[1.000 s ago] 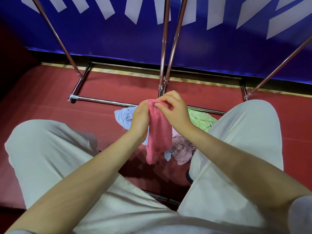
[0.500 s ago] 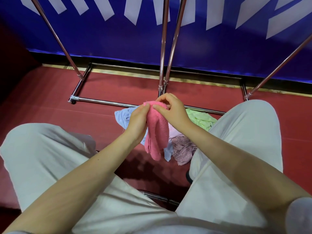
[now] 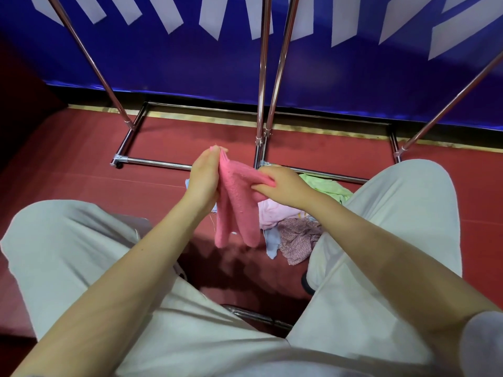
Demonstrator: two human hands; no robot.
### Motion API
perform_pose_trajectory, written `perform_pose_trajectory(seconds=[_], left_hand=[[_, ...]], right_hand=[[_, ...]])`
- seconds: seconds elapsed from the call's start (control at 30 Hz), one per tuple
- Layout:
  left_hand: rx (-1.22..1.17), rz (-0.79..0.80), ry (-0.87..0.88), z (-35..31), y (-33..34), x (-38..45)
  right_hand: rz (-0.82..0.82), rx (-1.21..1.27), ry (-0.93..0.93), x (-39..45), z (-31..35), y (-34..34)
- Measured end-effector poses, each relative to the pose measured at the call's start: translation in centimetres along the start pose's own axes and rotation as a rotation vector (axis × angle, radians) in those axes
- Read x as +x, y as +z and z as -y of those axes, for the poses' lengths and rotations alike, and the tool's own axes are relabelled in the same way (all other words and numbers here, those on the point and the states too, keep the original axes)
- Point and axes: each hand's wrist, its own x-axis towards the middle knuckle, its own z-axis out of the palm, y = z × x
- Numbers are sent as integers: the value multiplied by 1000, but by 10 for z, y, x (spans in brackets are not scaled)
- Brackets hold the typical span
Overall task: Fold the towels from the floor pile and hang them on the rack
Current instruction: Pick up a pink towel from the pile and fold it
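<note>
Head view, seated person. The left hand (image 3: 203,177) pinches one upper corner of the pink towel (image 3: 237,205) between thumb and fingers; the right hand (image 3: 283,185) pinches another edge of it. Compared with half a second ago, when both hands met at the same bunched top, the hands have drawn apart: the left hand has risen and shifted leftward, the right has moved rightward and sits lower, so the upper edge of the towel is now stretched between them on a slant. The rest of the towel hangs in two lobes above the floor, between the knees. The pile and the rack have not shifted.

The floor (image 3: 81,170) is dark red, bordered at the back by a pale strip. Behind it stands a blue wall panel (image 3: 163,66) with white slanted shapes along its top. The rack (image 3: 261,77) is chrome tubing: a rectangular base frame on the floor, two upright poles close together at centre, and slanted poles at left and right. No towel is seen on the visible parts of the rack.

The pile (image 3: 294,224) lies on the floor in front of the base frame, partly hidden behind the pink towel and the right leg. Visible in it are green, pale pink, light blue and mottled mauve cloths. No container is visible. Light grey trousers (image 3: 81,254) cover both legs.
</note>
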Motion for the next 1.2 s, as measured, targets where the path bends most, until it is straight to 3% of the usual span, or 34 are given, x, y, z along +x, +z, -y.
perform_pose_trajectory(seconds=[0.17,0.33,0.57,0.93,1.2], left_hand=[[178,-50,121,-3,-12,5],[345,-117,175,-8,-23,12],[530,-163,257,2,-17,12],[372,76,255,-8,-5,5],[200,-37,251,-1,-12,9]], right_hand=[[-132,537,133,-5,7,-13],[-331,914,230,-9,16,-27],[-467,843,230,-11,24,-28],[-566,1110,369,-9,23,-37],[-511,841,306,-10,20,-33]])
